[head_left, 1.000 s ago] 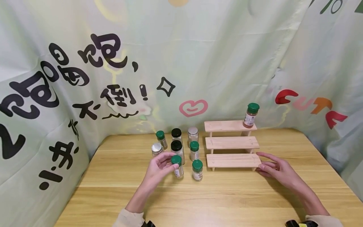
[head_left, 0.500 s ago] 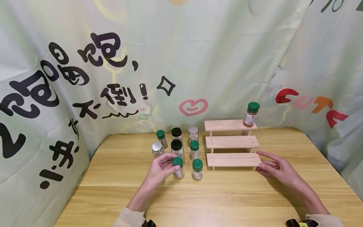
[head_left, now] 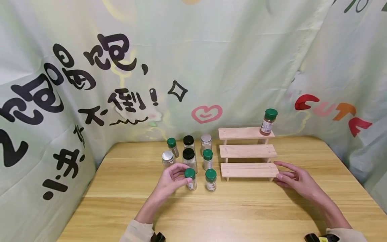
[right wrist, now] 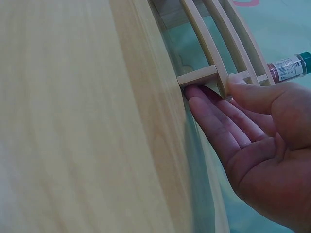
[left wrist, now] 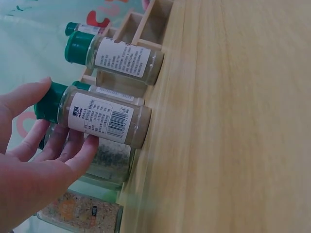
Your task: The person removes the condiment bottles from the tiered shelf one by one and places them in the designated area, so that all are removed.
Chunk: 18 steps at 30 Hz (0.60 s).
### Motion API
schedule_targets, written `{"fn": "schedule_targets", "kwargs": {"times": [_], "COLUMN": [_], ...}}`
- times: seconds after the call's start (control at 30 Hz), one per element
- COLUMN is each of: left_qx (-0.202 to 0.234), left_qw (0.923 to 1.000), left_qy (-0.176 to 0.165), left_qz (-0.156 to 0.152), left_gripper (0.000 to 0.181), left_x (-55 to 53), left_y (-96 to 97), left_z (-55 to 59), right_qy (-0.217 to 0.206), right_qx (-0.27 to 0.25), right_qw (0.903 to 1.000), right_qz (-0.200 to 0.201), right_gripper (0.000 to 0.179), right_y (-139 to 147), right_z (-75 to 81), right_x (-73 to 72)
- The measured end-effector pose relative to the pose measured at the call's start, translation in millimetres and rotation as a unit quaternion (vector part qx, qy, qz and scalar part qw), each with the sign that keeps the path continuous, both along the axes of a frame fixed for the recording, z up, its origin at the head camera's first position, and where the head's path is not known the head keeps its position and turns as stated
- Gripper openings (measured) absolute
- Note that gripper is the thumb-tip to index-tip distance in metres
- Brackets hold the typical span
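My left hand (head_left: 173, 178) holds a green-capped spice jar (left wrist: 99, 114) by its cap, thumb on one side and fingers on the other. The jar is upright, its base at the tabletop. Just right of it stands another green-capped jar (head_left: 210, 180). Behind are several more jars, among them a black-capped jar (head_left: 189, 160) and a silver-capped jar (head_left: 168, 158). My right hand (head_left: 297, 179) pinches the right end of the three-tier wooden rack (head_left: 249, 170), thumb on the lowest tier's edge, fingers by its leg (right wrist: 199, 76). A green-capped jar (head_left: 267, 122) with reddish contents stands on the top tier's right end.
The wooden table (head_left: 229, 215) extends in front of the jars and rack. A printed cloth (head_left: 242, 67) hangs behind the table and along its sides. A third green-capped jar (head_left: 207, 159) stands near the rack's left side.
The jar in my left hand has shifted very slightly right and toward me, the hand following. My right hand keeps its place on the rack. The head view has shifted slightly.
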<state>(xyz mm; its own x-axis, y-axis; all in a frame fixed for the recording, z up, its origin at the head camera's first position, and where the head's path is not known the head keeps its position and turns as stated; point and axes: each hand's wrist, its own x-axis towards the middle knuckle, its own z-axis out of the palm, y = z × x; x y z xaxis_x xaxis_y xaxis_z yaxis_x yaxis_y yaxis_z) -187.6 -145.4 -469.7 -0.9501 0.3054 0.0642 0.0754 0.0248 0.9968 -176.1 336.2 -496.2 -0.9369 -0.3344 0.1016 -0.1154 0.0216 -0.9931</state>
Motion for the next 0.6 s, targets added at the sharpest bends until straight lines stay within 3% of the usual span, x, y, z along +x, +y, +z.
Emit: {"fn": "schedule_targets", "kwargs": {"times": [0.6], "left_qx": [-0.011], "left_qw": [0.9999], "left_qy": [0.003], "left_qz": [-0.012], "left_gripper": [0.044], "left_x": [0.3], "left_y": [-1.1], "left_z": [3.3], "right_qy": [0.002], "right_qx": [-0.004], "right_qw": [1.0000], "right_qz": [0.007], "right_gripper": [0.048], "right_y": [0.1], "right_z": [0.2], "right_x": [0.2]}}
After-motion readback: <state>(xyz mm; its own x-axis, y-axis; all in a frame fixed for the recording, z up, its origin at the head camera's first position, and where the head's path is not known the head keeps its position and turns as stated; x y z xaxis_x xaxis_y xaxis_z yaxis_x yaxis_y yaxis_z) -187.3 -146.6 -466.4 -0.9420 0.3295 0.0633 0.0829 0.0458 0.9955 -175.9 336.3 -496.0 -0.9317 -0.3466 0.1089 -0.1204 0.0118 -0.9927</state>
